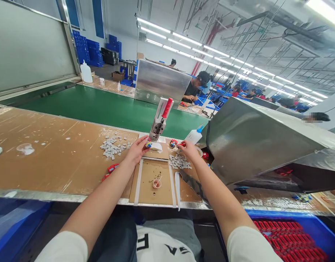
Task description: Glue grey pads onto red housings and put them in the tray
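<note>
My left hand (136, 150) is closed around a small blue-and-yellow block (148, 143), just in front of the base of an upright metal press (155, 130) with a red handle (167, 107). My right hand (191, 150) pinches a small red piece (182, 145); its finer shape is too small to make out. Beside that piece lies a red multicoloured block (173, 142). A white squeeze bottle (194, 136) with a blue tip stands behind my right hand. Small grey tiles lie in two heaps, one left of my left hand (112, 147) and one below my right hand (179, 161).
A small cup (156, 183) sits on a taped cardboard sheet (145, 189). Red pieces (112, 168) lie beside my left forearm. A green conveyor belt (102, 105) runs behind the bench. Bent sheet metal (254, 142) rises at right, above a blue bin (317, 227) of red parts. A co-worker (196, 87) sits opposite.
</note>
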A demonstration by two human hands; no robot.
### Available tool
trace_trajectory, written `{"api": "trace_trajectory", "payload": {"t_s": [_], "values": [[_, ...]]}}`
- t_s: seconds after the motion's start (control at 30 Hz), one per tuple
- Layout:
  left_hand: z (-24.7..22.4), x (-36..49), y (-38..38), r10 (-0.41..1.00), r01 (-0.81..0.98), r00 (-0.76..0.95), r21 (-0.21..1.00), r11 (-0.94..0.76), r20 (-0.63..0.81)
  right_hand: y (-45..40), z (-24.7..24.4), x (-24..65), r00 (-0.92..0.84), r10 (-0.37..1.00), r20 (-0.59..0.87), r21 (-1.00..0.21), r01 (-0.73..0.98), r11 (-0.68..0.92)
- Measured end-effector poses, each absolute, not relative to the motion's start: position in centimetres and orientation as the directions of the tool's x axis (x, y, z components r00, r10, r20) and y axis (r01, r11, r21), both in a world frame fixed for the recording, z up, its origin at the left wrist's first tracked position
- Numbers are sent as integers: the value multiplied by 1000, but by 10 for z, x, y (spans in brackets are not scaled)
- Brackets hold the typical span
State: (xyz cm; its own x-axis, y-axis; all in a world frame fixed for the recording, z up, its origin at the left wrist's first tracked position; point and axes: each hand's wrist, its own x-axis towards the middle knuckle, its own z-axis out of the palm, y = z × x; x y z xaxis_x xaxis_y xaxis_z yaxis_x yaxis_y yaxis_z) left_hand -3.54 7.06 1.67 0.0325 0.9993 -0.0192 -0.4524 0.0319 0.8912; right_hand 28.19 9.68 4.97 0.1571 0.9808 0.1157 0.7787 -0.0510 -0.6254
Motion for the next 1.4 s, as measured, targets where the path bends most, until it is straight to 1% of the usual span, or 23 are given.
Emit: {"api": "trace_trajectory", "payload": {"t_s": [0.07, 0.13, 0.2, 0.3, 0.37, 0.43, 0.47, 0.5, 0.57, 0.63, 0.67, 0.73, 0.8, 0.9, 0.97, 1.1, 1.27, 1.4], "values": [[17, -33, 80, 999, -332, 3, 942, -45, 48, 97, 51, 292, 176, 976, 127, -584, 809, -70], [17, -31, 88, 995, -251, -19, 963, -103, 101, 98, 53, 291, 166, 973, 158, -569, 821, -47], [17, -31, 95, 988, -162, -20, 975, -154, 153, 100, 59, 283, 136, 964, 229, -575, 818, 21], [16, -30, 107, 979, -55, 13, 978, -202, 203, 109, 83, 260, 81, 921, 381, -601, 779, 180], [14, -29, 116, 974, -7, 56, 975, -221, 221, 119, 107, 236, 43, 853, 520, -635, 688, 352], [11, -27, 125, 967, 21, 105, 971, -237, 233, 132, 134, 208, -5, 746, 666, -636, 517, 572], [9, -25, 128, 963, 29, 127, 970, -242, 237, 139, 147, 193, -48, 706, 706, -621, 437, 651], [7, -24, 131, 959, 32, 149, 969, -247, 239, 145, 158, 180, -97, 684, 723, -611, 373, 698], [2, -22, 134, 953, 32, 186, 968, -251, 241, 150, 175, 158, -168, 681, 713, -619, 307, 723], [-2, -20, 134, 948, 29, 207, 967, -253, 241, 144, 182, 148, -184, 678, 712, -616, 298, 729], [-4, -20, 134, 946, 27, 212, 967, -255, 243, 135, 182, 146, -188, 660, 727, -594, 309, 743], [-7, -20, 132, 943, 22, 214, 964, -264, 253, 110, 175, 151, -233, 583, 779, -495, 342, 799], [-10, -19, 130, 939, 13, 214, 960, -278, 269, 82, 160, 160, -335, 484, 809, -361, 367, 857], [-12, -17, 127, 934, 1, 203, 954, -299, 292, 53, 126, 174, -480, 377, 792, -213, 362, 908], [-14, -15, 126, 936, 1, 183, 952, -307, 302, 46, 101, 181, -513, 342, 787, -172, 350, 921], [-17, -12, 124, 937, 3, 151, 948, -320, 315, 47, 65, 189, -510, 326, 796, -147, 360, 921], [-18, -11, 122, 930, 7, 148, 940, -342, 337, 50, 47, 196, -521, 352, 778, -95, 456, 885], [-17, -12, 121, 928, 18, 150, 938, -347, 341, 60, 30, 200, -544, 307, 781, 3, 495, 869]]}}
